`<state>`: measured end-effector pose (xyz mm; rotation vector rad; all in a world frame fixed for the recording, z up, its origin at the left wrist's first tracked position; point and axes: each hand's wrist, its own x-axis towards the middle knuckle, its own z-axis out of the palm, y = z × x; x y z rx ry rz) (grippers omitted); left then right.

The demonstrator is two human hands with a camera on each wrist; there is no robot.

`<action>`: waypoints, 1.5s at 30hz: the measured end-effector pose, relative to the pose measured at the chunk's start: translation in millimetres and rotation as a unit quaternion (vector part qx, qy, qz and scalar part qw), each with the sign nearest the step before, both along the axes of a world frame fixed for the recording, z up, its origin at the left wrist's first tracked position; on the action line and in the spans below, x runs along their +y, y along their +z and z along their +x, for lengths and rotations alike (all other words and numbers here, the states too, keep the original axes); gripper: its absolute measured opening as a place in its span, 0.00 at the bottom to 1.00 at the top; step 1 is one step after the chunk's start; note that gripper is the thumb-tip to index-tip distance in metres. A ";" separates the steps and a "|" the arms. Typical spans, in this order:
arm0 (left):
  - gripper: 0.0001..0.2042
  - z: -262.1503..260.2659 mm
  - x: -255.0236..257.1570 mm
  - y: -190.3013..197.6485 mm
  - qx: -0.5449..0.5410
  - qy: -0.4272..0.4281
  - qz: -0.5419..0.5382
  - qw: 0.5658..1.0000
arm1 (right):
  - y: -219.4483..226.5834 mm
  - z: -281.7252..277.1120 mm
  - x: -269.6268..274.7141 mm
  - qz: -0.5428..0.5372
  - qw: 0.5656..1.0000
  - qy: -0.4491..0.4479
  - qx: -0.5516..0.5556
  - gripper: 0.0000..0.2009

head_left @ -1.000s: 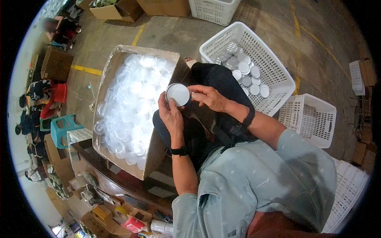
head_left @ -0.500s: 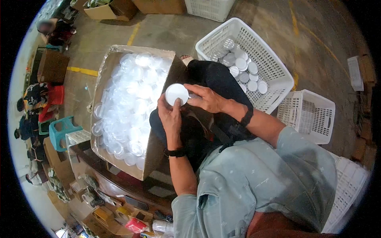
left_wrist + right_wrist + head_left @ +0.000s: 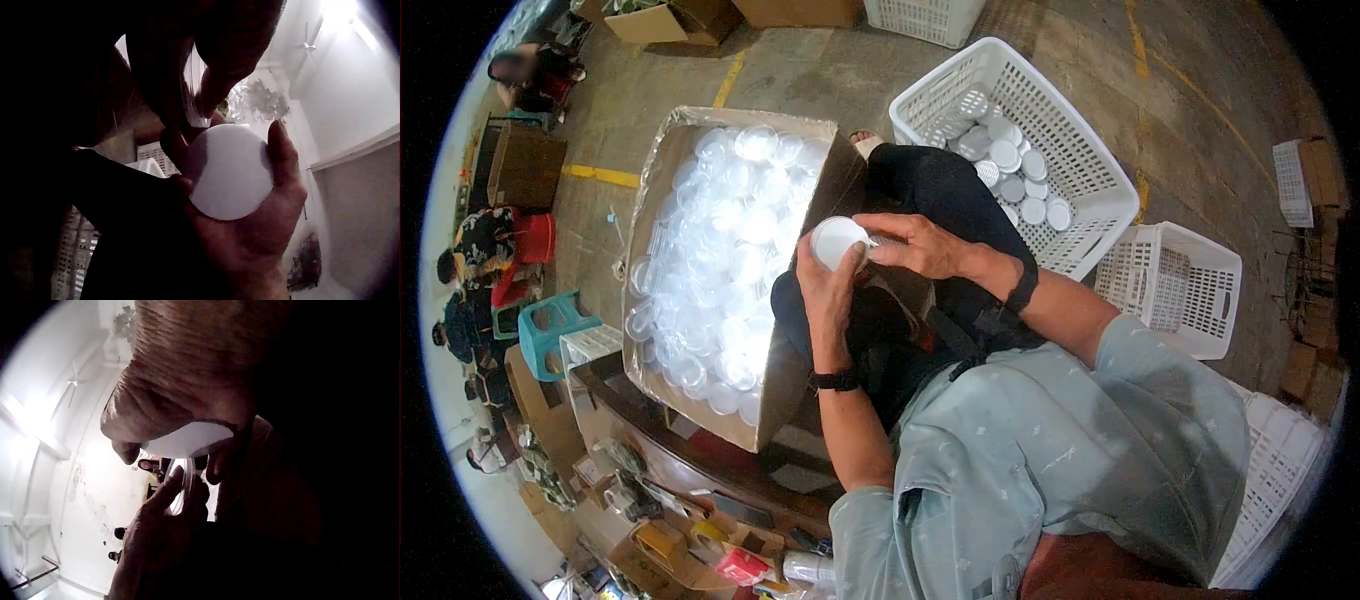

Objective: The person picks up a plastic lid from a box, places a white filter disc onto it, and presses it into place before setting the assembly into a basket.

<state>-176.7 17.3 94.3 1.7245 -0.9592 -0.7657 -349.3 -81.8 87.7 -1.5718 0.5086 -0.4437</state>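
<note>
My left hand (image 3: 830,295) holds a white round lid (image 3: 835,238) with a raised rim, its thumb lying over the near right part. The lid's flat white underside (image 3: 230,172) faces the left wrist camera, fingers around its edge. My right hand (image 3: 925,248) is close beside it, its index finger reaching to the lid's upper edge. Between the right fingers is a stack of pale discs (image 3: 192,87), seen edge-on in the left wrist view; one smooth white face shows below the fingers in the right wrist view. The right palm hides much of the stack.
Left of my hands stands a cardboard box (image 3: 800,385) full of clear round plastic lids (image 3: 720,260). Beyond my knee is a white basket (image 3: 1090,165) with several pale discs (image 3: 1005,155). A smaller white basket (image 3: 1225,290) stands to its right. A teal stool (image 3: 550,335) is far left.
The left thumb has moved further over the lid, which is tilted a little differently. My right fingers have come in over the lid's upper edge. The whole view has shifted slightly.
</note>
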 end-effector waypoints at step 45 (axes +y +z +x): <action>0.29 5.7 4.7 14.8 0.218 -0.047 0.062 0.973 | 6.1 -3.8 -0.8 0.058 0.998 0.000 0.010 0.30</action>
